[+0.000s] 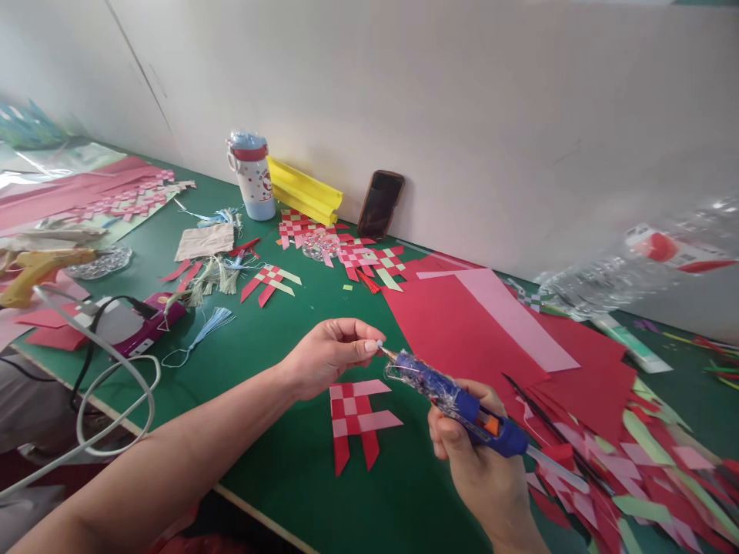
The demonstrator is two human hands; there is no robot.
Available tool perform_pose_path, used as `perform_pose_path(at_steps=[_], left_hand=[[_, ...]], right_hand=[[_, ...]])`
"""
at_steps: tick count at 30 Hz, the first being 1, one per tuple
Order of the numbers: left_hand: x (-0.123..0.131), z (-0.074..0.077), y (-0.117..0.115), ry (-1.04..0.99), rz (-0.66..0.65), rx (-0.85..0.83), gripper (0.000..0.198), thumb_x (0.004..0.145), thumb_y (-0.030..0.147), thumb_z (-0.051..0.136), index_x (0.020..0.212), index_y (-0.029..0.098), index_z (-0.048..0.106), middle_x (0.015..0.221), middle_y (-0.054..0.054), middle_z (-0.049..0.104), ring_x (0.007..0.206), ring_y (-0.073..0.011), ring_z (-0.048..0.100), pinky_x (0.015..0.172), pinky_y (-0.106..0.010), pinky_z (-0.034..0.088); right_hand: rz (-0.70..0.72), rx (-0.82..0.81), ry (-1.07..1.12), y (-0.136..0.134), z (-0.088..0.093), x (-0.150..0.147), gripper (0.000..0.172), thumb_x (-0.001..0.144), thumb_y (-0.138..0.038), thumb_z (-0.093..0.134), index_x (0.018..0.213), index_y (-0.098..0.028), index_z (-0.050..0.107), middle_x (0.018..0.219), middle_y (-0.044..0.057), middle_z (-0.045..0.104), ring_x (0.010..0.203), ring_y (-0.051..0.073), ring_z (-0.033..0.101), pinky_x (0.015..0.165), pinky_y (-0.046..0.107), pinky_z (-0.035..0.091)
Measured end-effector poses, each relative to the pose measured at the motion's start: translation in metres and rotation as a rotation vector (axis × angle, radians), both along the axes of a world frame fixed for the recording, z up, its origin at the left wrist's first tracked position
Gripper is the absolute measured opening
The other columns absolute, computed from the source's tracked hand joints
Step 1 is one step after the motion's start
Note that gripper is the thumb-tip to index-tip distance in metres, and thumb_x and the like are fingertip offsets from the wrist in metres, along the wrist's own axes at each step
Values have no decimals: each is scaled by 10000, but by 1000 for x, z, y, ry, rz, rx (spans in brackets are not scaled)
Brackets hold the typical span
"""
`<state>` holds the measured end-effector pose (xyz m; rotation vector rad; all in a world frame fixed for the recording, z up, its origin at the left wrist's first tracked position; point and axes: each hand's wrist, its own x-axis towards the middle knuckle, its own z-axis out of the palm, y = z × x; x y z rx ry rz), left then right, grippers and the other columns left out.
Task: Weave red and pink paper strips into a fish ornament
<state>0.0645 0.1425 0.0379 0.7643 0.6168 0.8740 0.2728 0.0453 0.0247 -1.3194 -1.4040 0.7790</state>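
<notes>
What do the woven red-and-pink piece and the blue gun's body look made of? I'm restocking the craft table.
The woven red-and-pink strip piece looks like matte paper: flat, thin, sharply creased strips. The blue glue gun in the right hand seems glossy moulded plastic, with a metal-looking nozzle.

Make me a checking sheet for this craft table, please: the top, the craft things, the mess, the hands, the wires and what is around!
Surface: green table, mostly covered with paper.
Job's things: blue glue gun in the right hand; its nozzle meets a tiny bead pinched in the left hand. A red and pink woven paper fish lies flat below.
Clutter: more woven fish, red and pink sheets, paper strips, tassels, a yellow glue gun.
Fingers: both hands closed on what they hold.
Cables: white cord looped at the left edge; black cord beside it.
Surroundings: white wall, phone leaning on it, cartoon bottle, clear plastic bottle.
</notes>
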Motion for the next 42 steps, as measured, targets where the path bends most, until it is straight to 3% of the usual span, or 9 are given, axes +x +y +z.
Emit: perform_pose_path(at_steps=[16, 27, 33, 42], left_hand=[[0, 0, -1, 24, -12, 6, 260, 656, 303, 861, 802, 129, 735, 703, -6, 639, 610, -69, 527, 623, -215, 403], [0, 2, 0, 32, -16, 15, 246, 673, 307, 848, 792, 126, 733, 736, -16, 649, 622, -66, 512, 625, -218, 395], [0, 2, -1, 37, -14, 4, 268, 645, 316, 866, 792, 134, 735, 718, -13, 651, 612, -70, 518, 624, -223, 397], [1, 3, -1, 44, -11, 12, 266, 643, 317, 866, 783, 132, 736, 696, -10, 641, 610, -75, 509, 625, -232, 388]], right_hand=[[-44, -52, 16, -2, 3, 1, 330, 852, -475, 640, 1016, -237, 481, 577, -66, 556, 392, 104, 527, 381, 214, 454], [-56, 39, 49, 0, 2, 1, 286, 869, -458, 628, 1007, -248, 492, 566, -73, 547, 385, 88, 497, 378, 196, 429], [-95, -59, 45, -2, 5, -4, 333, 850, -504, 634, 996, -240, 494, 575, -69, 540, 405, 93, 490, 392, 211, 430], [-110, -68, 39, -3, 7, -6, 362, 834, -520, 644, 1004, -243, 486, 570, -71, 537, 390, 94, 495, 382, 210, 434]])
